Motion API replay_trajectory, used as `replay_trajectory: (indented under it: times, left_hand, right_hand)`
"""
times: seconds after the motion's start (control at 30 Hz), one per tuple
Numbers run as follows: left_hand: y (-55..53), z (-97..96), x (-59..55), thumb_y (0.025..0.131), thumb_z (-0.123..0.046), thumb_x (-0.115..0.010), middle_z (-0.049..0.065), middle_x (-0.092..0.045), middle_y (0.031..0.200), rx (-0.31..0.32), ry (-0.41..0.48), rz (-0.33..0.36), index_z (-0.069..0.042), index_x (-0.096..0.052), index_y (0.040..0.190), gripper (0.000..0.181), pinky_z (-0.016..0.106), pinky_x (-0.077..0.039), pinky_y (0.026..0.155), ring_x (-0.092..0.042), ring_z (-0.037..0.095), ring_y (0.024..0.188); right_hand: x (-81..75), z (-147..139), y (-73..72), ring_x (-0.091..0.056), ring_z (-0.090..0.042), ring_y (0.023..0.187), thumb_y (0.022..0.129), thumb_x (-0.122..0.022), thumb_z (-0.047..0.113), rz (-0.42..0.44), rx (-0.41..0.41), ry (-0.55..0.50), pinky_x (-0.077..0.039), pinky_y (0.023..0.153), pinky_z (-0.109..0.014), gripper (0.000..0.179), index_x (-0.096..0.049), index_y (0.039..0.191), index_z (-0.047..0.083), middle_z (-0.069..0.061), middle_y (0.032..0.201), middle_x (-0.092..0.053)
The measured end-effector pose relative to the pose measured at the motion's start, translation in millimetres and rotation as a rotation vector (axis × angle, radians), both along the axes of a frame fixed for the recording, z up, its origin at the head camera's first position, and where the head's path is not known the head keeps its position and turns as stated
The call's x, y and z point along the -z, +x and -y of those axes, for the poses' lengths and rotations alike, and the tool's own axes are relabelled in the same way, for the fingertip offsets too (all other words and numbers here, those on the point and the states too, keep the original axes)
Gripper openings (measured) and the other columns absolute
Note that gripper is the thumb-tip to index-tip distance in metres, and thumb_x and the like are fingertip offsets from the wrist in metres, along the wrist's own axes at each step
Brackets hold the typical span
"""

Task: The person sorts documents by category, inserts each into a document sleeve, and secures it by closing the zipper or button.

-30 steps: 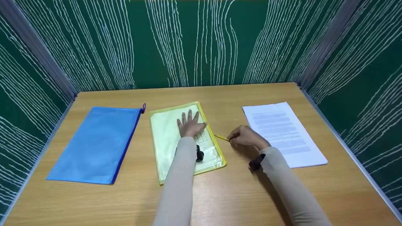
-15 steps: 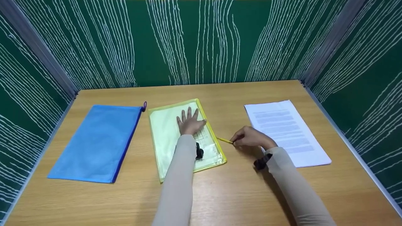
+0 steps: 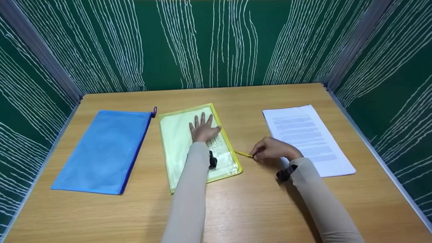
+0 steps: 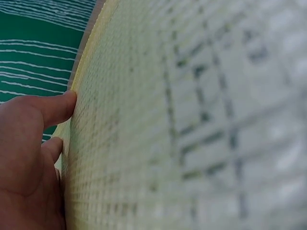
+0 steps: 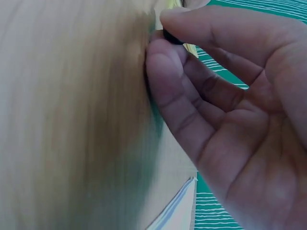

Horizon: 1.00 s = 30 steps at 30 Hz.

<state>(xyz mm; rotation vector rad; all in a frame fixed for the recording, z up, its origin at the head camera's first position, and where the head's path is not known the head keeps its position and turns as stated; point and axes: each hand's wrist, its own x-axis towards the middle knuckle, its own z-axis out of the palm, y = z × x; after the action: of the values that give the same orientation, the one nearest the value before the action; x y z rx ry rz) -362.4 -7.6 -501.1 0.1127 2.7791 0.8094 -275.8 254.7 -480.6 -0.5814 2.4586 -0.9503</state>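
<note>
A mesh zip pouch with a yellow border (image 3: 172,141) lies at the middle of the table, printed paper showing through it. My left hand (image 3: 204,131) rests on the pouch with its fingers spread. At the pouch's right edge, my right hand (image 3: 275,148) pinches the end of a yellow zip pull (image 3: 243,154) that stretches out from that edge. The right wrist view shows a small black end piece (image 5: 172,38) between thumb and forefinger. The mesh surface (image 4: 144,120) fills most of the left wrist view, beside my left thumb.
A blue zip pouch (image 3: 101,152) with a purple loop (image 3: 155,110) lies to the left. A stack of printed paper (image 3: 303,135) lies to the right, partly under my right wrist. Green walls with white lines (image 3: 236,44) border the wooden table (image 3: 253,209).
My right hand has drawn the zip pull along the yellow pouch's right edge, toward the near side. My left hand stays on the pouch. The head view has shifted slightly.
</note>
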Motion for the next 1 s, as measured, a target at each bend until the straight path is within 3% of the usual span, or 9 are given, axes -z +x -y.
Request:
replay_trajectory:
  times: [0.23, 0.5, 0.73, 1.0]
  left_hand:
    - [-1.1, 0.3, 3.1, 0.093, -0.057, -0.044, 0.0, 0.003, 0.164, 0.011, -0.023, -0.011, -0.03, -0.019, 0.154, 0.071, 0.054, 0.013, 0.117, 0.014, 0.028, 0.149]
    - [-1.3, 0.8, 2.3, 0.094, -0.056, -0.043, -0.001, 0.004, 0.164, 0.018, -0.014, -0.007, -0.03, -0.019, 0.154, 0.07, 0.054, 0.014, 0.116, 0.014, 0.028, 0.149]
    - [-3.4, 3.1, 4.1, 0.095, -0.054, -0.043, -0.002, 0.005, 0.163, 0.031, 0.001, 0.015, -0.031, -0.017, 0.154, 0.069, 0.054, 0.015, 0.116, 0.017, 0.027, 0.148]
    - [-1.5, 2.7, 2.7, 0.095, -0.053, -0.043, -0.001, 0.004, 0.163, 0.031, -0.004, 0.006, -0.029, -0.019, 0.154, 0.069, 0.054, 0.014, 0.116, 0.016, 0.028, 0.149]
  right_hand:
    - [3.0, -5.0, 3.0, -0.055, -0.006, 0.069, 0.083, -0.072, 0.011, 0.033, -0.018, 0.001, -0.047, 0.061, -0.019, 0.018, -0.076, 0.099, 0.008, -0.006, 0.088, -0.073]
    - [-3.9, -4.0, 9.5, -0.054, -0.005, 0.07, 0.084, -0.071, 0.008, 0.047, -0.06, -0.037, -0.045, 0.062, -0.017, 0.019, -0.074, 0.102, 0.001, -0.017, 0.094, -0.072]
    - [4.8, -11.3, 8.8, -0.058, -0.002, 0.072, 0.082, -0.074, 0.01, 0.06, -0.099, -0.065, -0.049, 0.065, -0.017, 0.016, -0.077, 0.097, 0.006, -0.007, 0.092, -0.073]
    - [4.4, -14.7, 11.3, -0.058, -0.001, 0.073, 0.081, -0.074, 0.008, 0.087, -0.136, -0.057, -0.048, 0.066, -0.016, 0.016, -0.076, 0.096, 0.004, -0.011, 0.094, -0.073]
